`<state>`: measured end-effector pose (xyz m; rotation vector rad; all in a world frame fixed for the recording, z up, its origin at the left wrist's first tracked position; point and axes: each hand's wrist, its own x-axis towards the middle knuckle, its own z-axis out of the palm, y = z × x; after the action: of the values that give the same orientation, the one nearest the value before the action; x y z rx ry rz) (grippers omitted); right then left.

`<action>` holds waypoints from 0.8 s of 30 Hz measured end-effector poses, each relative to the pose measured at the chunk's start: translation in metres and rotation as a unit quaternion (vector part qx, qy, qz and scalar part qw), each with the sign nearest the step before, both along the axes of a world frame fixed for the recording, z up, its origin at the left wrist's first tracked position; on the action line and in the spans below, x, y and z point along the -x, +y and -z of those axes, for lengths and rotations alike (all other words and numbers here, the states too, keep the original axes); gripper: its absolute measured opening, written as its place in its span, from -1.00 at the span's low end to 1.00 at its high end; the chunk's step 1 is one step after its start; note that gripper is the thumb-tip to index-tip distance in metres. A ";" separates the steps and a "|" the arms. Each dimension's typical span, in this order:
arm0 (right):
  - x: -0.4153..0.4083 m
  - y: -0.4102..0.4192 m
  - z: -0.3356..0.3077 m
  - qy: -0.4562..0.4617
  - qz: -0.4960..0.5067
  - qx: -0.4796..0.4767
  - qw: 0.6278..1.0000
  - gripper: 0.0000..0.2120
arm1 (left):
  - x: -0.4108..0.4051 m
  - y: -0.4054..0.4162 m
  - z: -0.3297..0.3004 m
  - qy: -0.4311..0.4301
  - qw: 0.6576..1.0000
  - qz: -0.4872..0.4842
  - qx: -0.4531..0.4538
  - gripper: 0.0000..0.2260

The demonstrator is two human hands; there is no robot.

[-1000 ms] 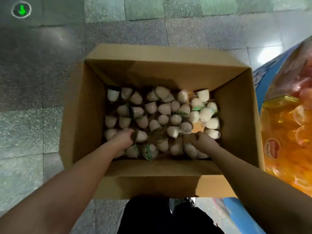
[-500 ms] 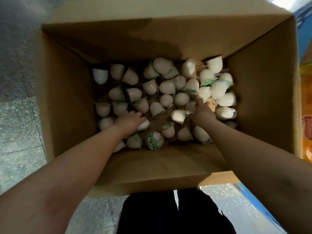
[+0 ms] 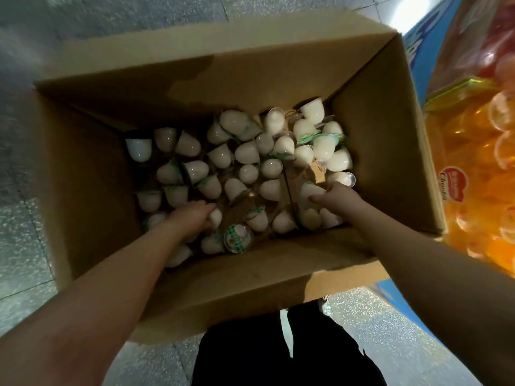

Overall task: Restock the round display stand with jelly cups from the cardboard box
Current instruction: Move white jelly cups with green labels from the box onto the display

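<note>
Both hands down inside the cardboard box (image 3: 92,174), which stood on the tiled floor (image 3: 25,246). Left hand (image 3: 192,218) laid low among the white jelly cups (image 3: 245,151) by the box's near-left corner, fingers curled round one small cup (image 3: 216,217) at the fingertips, thumb side hidden, so the grip looked closed on it but not firmly readable. Right hand (image 3: 334,200) near the right wall, fingers wrapped over another cup (image 3: 309,193) lying on its side, long axis running roughly toward the far wall. Remaining cups heaped loosely across the box floor, thickest toward the far-right corner, many tipped over, a few lids up. Round display stand (image 3: 473,168) just beside the box's right wall, packed with orange cups. Stand closer to the right hand than the left; probably a short lift up and over the right wall for that cup, a longer cross-reach for the left one.
</note>
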<state>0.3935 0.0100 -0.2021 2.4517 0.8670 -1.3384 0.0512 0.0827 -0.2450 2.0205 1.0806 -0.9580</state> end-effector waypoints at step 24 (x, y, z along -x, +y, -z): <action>-0.050 -0.315 -0.254 0.385 0.396 -0.446 0.704 -0.23 | -0.230 -0.241 -0.321 -0.385 0.715 -0.502 0.297 -0.81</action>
<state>0.4436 -0.3052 0.0517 3.1439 0.6649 -3.0085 0.2817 -0.1583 0.0762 0.8325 0.9603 0.1610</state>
